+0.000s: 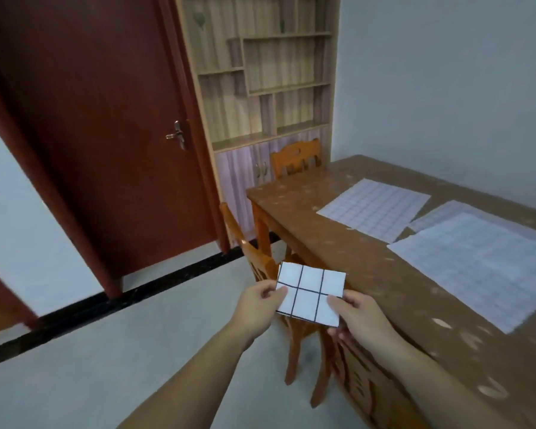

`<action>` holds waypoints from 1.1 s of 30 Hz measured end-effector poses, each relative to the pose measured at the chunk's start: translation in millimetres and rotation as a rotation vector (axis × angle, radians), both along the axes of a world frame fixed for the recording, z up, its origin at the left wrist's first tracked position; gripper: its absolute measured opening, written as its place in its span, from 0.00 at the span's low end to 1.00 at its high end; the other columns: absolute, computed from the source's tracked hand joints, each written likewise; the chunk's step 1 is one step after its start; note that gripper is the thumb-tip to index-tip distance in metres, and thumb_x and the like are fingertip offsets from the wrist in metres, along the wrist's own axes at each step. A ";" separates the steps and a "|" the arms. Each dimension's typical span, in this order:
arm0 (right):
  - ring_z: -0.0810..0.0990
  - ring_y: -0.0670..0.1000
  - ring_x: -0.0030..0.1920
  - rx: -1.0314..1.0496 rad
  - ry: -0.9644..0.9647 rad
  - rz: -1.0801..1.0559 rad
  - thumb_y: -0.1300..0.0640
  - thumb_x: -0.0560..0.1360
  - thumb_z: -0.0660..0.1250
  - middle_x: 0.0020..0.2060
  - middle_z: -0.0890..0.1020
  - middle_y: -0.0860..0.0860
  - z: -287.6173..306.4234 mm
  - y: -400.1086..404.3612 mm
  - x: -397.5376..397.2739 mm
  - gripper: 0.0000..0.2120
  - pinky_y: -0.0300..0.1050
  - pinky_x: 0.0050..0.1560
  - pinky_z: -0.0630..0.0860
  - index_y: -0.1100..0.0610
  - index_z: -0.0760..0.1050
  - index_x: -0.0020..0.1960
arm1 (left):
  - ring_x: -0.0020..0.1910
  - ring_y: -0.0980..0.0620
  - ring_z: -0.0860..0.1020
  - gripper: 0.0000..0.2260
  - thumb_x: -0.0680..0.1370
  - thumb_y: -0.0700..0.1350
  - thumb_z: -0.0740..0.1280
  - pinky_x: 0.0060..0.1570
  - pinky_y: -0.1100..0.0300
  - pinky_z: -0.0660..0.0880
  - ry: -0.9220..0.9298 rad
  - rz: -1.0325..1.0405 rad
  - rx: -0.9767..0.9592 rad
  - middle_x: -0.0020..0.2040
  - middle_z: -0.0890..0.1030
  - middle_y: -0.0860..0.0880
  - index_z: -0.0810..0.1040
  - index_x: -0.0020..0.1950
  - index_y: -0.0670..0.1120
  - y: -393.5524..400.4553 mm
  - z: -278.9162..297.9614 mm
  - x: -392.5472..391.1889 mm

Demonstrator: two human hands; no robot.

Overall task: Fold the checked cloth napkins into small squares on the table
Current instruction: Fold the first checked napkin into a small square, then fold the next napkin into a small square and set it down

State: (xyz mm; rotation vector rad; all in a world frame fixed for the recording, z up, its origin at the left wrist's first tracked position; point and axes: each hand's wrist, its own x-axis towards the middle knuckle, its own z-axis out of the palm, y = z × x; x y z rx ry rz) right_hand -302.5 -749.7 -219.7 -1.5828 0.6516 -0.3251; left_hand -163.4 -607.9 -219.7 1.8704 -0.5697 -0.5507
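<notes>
I hold a small white card with a black grid (pixel 310 295) in front of me, off the table's left side. My left hand (pixel 260 301) pinches its left edge and my right hand (pixel 361 317) pinches its lower right corner. On the brown table (pixel 331 243) lie checked cloth napkins spread flat: one (pixel 375 209) in the middle, a larger one (pixel 477 264) nearer at the right, and a third (pixel 446 212) partly hidden beneath the larger one.
An orange wooden chair (pixel 260 261) stands at the table's near left side, under my hands. A second chair (pixel 296 159) stands at the far end. A red door (pixel 106 134) and a shelf cabinet (pixel 266 88) stand behind.
</notes>
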 end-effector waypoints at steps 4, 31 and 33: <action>0.79 0.46 0.29 0.050 0.038 -0.103 0.56 0.81 0.60 0.32 0.83 0.45 -22.4 -47.3 27.2 0.09 0.40 0.31 0.75 0.54 0.78 0.55 | 0.37 0.52 0.74 0.16 0.80 0.49 0.64 0.40 0.57 0.71 -0.048 -0.140 0.101 0.38 0.76 0.44 0.77 0.45 0.36 -69.5 -11.9 45.2; 0.78 0.54 0.36 0.163 0.481 -1.351 0.63 0.73 0.63 0.38 0.83 0.58 -130.7 -174.3 -199.4 0.07 0.46 0.38 0.72 0.60 0.79 0.44 | 0.39 0.50 0.77 0.09 0.78 0.42 0.64 0.43 0.54 0.75 0.070 -1.307 0.433 0.46 0.84 0.40 0.81 0.48 0.38 -388.7 -146.5 -149.5; 0.80 0.55 0.40 0.178 0.537 -1.359 0.62 0.71 0.65 0.38 0.84 0.55 -145.3 -178.5 -213.7 0.05 0.44 0.39 0.72 0.59 0.80 0.42 | 0.39 0.49 0.78 0.08 0.77 0.41 0.66 0.49 0.49 0.78 0.010 -1.295 0.471 0.43 0.84 0.41 0.81 0.45 0.37 -390.4 -160.0 -165.0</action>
